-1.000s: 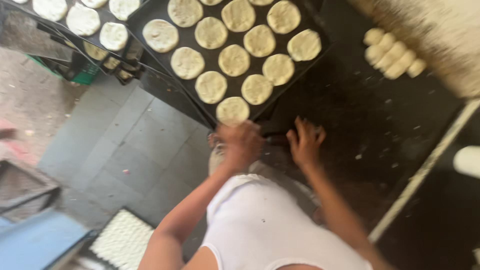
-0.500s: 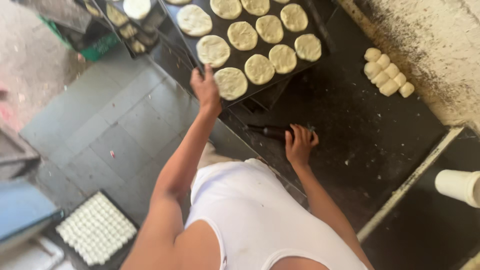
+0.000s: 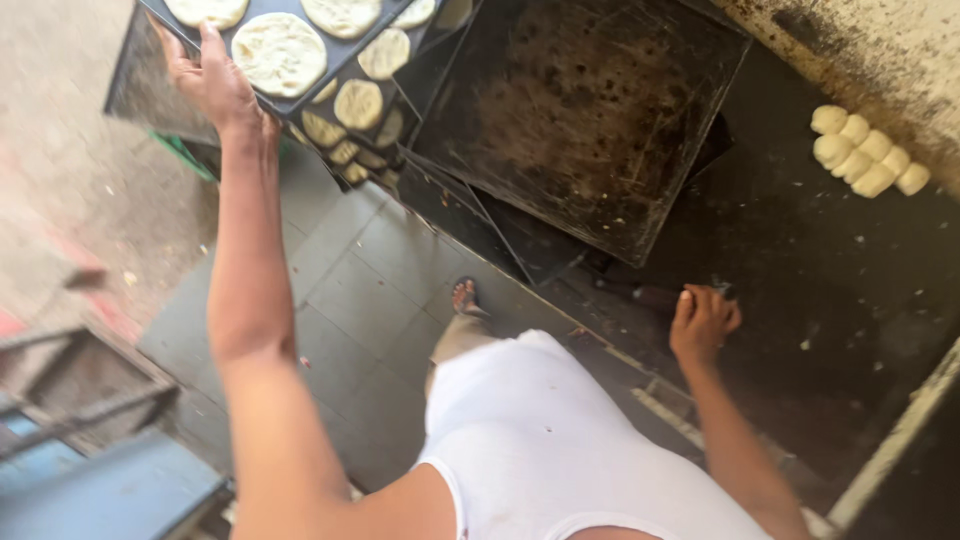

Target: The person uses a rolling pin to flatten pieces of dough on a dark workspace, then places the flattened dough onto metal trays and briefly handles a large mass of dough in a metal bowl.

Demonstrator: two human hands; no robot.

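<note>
The black baking tray (image 3: 300, 95) loaded with flat rounds of raw dough (image 3: 278, 52) is up at the far left of the view, held out over the tiled floor (image 3: 340, 300) and away from the surface. The left hand (image 3: 212, 85) has it by the near-left edge, arm stretched out, fingers laid up over the rim and onto the tray's face; the grip is closed on that edge and appears to bear the tray's weight alone. Just beneath and behind the tray, more trays of dough rounds (image 3: 352, 130) sit stacked on what looks like a rack, each slightly offset from the next.

The right hand (image 3: 703, 320) is well apart from the tray, low at the near edge of the dark surface (image 3: 800, 280). Its fingers are curled and it rests on or just beside a small dark tool (image 3: 650, 296) lying there; whether it actually clasps the tool I cannot tell. A big empty blackened tray (image 3: 590, 110) lies tilted on the surface to the far side, and a short row of pale dough balls (image 3: 868, 152) sits at the far right against the wall.

Judging by this, the step in hand is carrying a filled tray over to the stack. The next move calls for keeping the tray level with one hand, so that no rounds slide, and lining its edge up with a free slot.
</note>
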